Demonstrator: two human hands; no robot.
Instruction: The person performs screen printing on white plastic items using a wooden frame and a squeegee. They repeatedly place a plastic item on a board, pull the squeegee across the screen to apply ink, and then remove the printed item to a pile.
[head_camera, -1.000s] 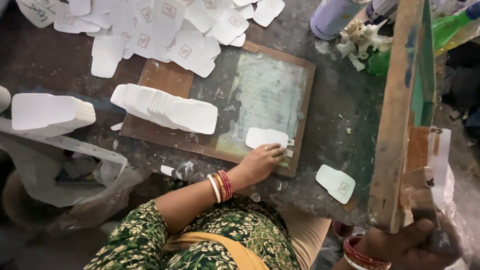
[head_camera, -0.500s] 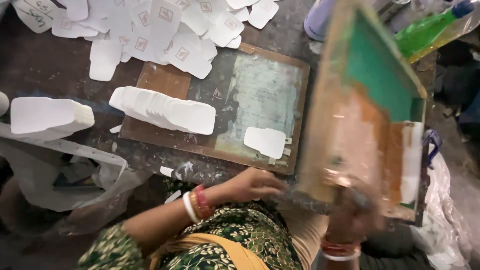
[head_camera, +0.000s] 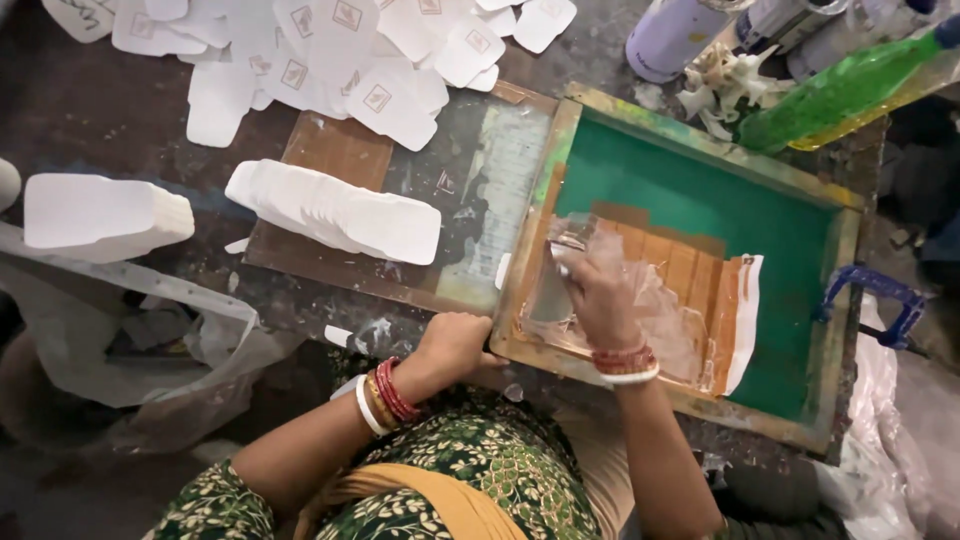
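Observation:
A wooden screen-printing frame (head_camera: 845, 300) with green mesh (head_camera: 700, 185) lies flat on the brown printing board (head_camera: 340, 150). My left hand (head_camera: 455, 345) curls over the frame's near-left corner. Inside the frame, my right hand (head_camera: 595, 290) presses on the taped brown part of the mesh and holds what looks like a pale flat squeegee (head_camera: 550, 300); motion blur hides the details. A fanned stack of blank white cards (head_camera: 335, 210) lies on the board left of the frame.
Printed white cards (head_camera: 330, 50) are scattered at the back. Another white stack (head_camera: 100, 215) lies at the far left above a clear plastic bag (head_camera: 150, 330). A green bottle (head_camera: 840, 90), cans (head_camera: 675, 35) and a blue clamp (head_camera: 880, 300) stand around the frame's right side.
The frame swung down from upright at the right to flat on the board, covering the single card. My left hand moved to its corner; my right hand moved inside it.

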